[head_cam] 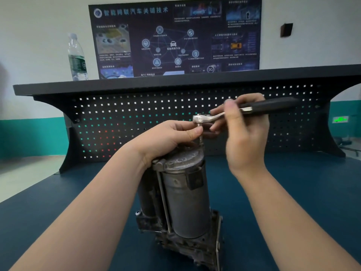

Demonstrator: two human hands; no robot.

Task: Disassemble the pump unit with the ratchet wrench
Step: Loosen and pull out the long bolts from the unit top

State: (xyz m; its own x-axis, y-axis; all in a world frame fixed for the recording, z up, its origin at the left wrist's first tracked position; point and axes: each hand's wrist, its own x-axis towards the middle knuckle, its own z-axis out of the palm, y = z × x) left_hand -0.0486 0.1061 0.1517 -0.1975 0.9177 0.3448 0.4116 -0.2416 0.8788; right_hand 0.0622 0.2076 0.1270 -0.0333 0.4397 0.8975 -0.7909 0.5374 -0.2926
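Note:
The grey metal pump unit (183, 196) stands upright on the blue table (293, 192), its cylinder dusty and worn. A ratchet wrench (248, 109) with a chrome head and black handle sits level above the unit's top, its socket on a thin bolt rising from the top plate. My right hand (246, 133) grips the wrench near where the chrome shank meets the handle. My left hand (172, 137) rests on the top of the pump, and its thumb and fingers pinch the socket just under the ratchet head. The bolt's lower part is partly hidden by my fingers.
A black perforated back panel (136, 118) with a shelf stands behind the table. A plastic water bottle (77, 57) stands on the shelf at the left. A dark poster (175, 36) hangs on the wall behind.

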